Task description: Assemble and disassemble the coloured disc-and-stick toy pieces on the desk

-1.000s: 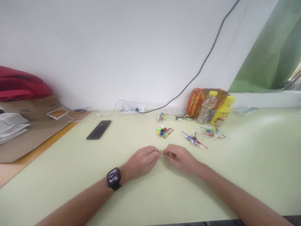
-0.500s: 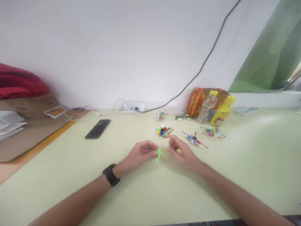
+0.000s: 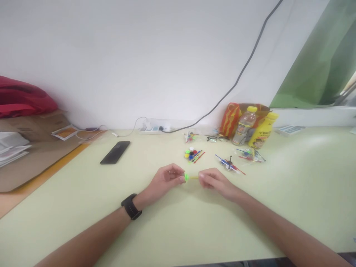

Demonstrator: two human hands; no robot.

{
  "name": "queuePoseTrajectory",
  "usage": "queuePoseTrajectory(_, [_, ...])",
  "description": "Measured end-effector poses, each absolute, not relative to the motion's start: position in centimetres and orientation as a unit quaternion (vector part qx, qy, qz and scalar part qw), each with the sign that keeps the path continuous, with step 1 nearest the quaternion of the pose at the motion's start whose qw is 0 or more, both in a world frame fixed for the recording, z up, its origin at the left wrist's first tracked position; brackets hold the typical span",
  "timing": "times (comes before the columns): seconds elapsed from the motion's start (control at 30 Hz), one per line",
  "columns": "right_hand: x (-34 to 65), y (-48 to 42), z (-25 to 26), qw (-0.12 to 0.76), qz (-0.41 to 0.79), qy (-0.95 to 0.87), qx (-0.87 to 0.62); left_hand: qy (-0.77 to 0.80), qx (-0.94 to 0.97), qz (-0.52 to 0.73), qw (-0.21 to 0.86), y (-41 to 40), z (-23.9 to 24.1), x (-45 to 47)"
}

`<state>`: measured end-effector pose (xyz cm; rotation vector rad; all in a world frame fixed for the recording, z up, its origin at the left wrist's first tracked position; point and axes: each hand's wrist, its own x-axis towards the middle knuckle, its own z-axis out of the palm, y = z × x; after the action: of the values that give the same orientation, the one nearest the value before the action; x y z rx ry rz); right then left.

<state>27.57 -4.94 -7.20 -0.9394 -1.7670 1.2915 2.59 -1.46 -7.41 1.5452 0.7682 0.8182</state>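
Between thumb and fingertips, my left hand point(image 3: 170, 178) pinches a small bright green plastic piece point(image 3: 187, 177). A thin yellow plastic stick point(image 3: 194, 177) runs from the green piece to my right hand point(image 3: 215, 181), whose closed fingers grip its other end and hide it. Whether stick and green piece are joined I cannot tell. Beyond my hands lies a cluster of coloured round discs point(image 3: 191, 152) with several thin arrow-tipped sticks point(image 3: 198, 157) beside it. To the right sits a crossed set of arrow sticks point(image 3: 229, 163) on a disc.
A black phone point(image 3: 115, 152) lies left. At the back are a power strip point(image 3: 152, 128), glasses point(image 3: 217, 139), a clear bottle point(image 3: 244, 126), a yellow bottle point(image 3: 263, 131) and a red-orange bag point(image 3: 230, 120). Bagged plastic parts point(image 3: 251, 155) lie right; cardboard point(image 3: 41, 159) covers the left side.
My right hand's raised index finger has curled down and its fingers have closed round the yellow stick. The green piece has turned, so its long arm no longer shows pointing down.
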Motion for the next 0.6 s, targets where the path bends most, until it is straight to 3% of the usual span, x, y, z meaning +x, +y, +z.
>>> queuePoseTrajectory(0.4, [26.6,-5.3,-7.8,0.336,0.485,-0.703,-0.398,0.278,0.761,0.332,0.484,-2.5,-7.5,3.0])
queuePoseTrajectory(0.6, [26.7,-5.0,-7.9,0.342,0.481,-0.705,-0.394,0.281,0.824,0.325,0.37,-2.7,-7.0,2.9])
